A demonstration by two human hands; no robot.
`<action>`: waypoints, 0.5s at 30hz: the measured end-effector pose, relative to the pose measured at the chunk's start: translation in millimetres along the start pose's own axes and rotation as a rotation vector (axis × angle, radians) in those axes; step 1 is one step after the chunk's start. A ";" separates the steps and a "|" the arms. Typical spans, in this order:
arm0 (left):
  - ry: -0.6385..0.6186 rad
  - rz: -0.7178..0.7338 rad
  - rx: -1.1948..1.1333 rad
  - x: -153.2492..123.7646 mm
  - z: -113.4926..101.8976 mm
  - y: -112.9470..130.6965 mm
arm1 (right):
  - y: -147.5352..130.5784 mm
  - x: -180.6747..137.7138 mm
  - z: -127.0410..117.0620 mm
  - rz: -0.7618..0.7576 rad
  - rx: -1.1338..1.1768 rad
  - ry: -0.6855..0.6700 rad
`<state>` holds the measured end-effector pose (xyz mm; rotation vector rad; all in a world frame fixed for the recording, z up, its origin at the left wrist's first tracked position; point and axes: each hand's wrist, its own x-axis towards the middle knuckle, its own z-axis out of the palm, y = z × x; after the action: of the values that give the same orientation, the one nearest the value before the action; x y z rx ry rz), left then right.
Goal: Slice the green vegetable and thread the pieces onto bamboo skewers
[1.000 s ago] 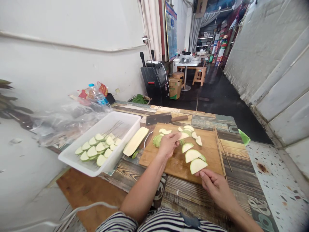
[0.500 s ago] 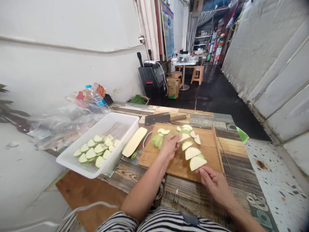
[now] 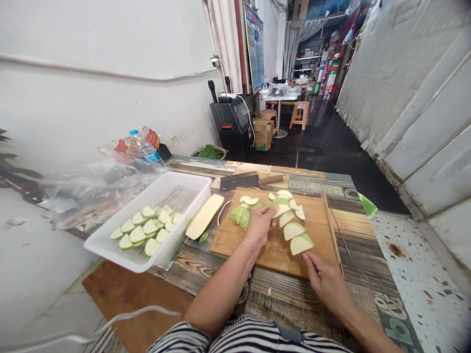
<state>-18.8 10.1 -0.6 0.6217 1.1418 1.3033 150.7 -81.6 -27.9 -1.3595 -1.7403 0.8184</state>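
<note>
My left hand (image 3: 262, 221) pinches a pale, green-skinned vegetable slice (image 3: 281, 211) above the wooden cutting board (image 3: 265, 255). Low on the right, my right hand (image 3: 321, 272) has its thumb and fingers closed on the end of a thin skewer, mostly hidden, that carries several half-round slices (image 3: 300, 243). The threaded slices run in a line from my right fingers up toward the left hand. Loose slices (image 3: 300, 212) lie at the far side of the board, and a fanned stack of slices (image 3: 239, 215) sits just left of my left hand.
Left of the board are a halved vegetable (image 3: 204, 215) and a white tray (image 3: 136, 264) of skewered slices. A cleaver (image 3: 239, 181) lies behind the board. Bare skewers (image 3: 332, 230) rest along its right edge. Plastic bags (image 3: 91, 186) and a bottle (image 3: 149, 152) stand by the wall.
The skewered slices have shifted and tilted slightly, and my right hand has turned a little with them. My left hand stays nearly in place, still pinching its slice.
</note>
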 end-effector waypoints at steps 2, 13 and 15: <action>-0.002 0.007 0.001 -1.0 1.0 0.3 | 1.8 -1.2 1.3 -0.007 -0.006 -0.027; -0.031 -0.028 -0.017 -2.4 -1.6 1.7 | -8.7 3.6 -2.3 0.501 0.886 -0.339; -0.050 -0.021 -0.034 -2.3 -2.2 0.1 | -9.4 3.5 -1.4 0.449 0.741 -0.276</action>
<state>-20.5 7.5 -0.6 0.6121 1.0806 1.2797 146.9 -80.2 -18.7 -1.1446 -1.1100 1.7584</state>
